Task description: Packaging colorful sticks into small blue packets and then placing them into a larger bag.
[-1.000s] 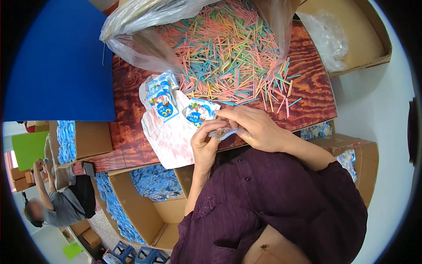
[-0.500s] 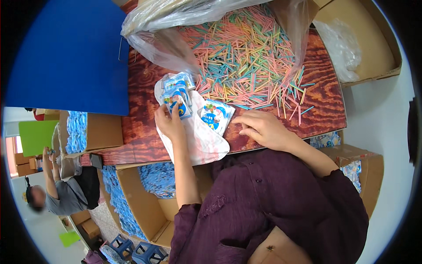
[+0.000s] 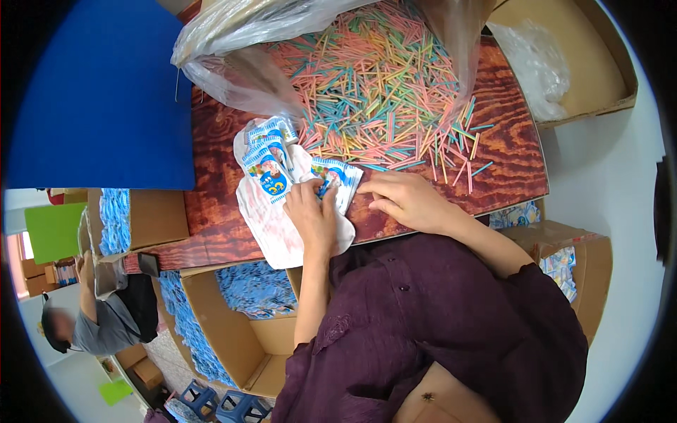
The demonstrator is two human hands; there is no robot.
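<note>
My left hand (image 3: 312, 217) lies over the near-left part of a small stack of blue-and-white printed packets (image 3: 347, 185). Its fingertips touch the top packet, with the thumb apart from the fingers. Just right of that stack, my right hand (image 3: 409, 202) rests above the table edge, fingers loosely bent and thumb apart, holding nothing I can see. Several more packets (image 3: 266, 173) overlap to the left on a white, pink-stained cloth (image 3: 271, 233). Beyond them spreads a heap of thin pastel sticks (image 3: 381, 92), pink, yellow, green and blue.
A clear plastic bag (image 3: 240, 77) opens around the sticks on the wood-patterned table (image 3: 218, 204). A blue panel (image 3: 99, 92) stands at left. Cardboard boxes (image 3: 229, 331) of blue packets sit below; another box (image 3: 599, 56) is at far right. A person (image 3: 113, 324) works at far left.
My left hand has moved right, off the left packets and onto the stack beside my right hand. One packet now lies flat on the left group. My right hand stays by the stack.
</note>
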